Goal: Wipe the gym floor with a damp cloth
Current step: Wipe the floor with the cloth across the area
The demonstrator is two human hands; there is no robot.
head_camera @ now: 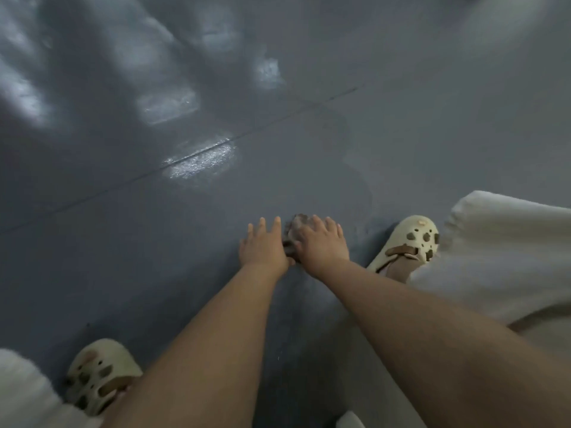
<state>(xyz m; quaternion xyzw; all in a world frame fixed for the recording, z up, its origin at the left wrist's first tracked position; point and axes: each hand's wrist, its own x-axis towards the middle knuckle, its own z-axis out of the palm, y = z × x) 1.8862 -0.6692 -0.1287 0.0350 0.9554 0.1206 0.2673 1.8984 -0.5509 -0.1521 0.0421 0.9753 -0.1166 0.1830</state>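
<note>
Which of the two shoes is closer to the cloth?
The right shoe, up beside the right hand pressing the cloth. The left shoe sits far back at the picture's lower left corner.

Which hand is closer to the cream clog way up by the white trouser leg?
Right. The right hand presses the cloth on the floor, just left of that cream clog. The left hand lies further left, on the cloth's other side.
</note>
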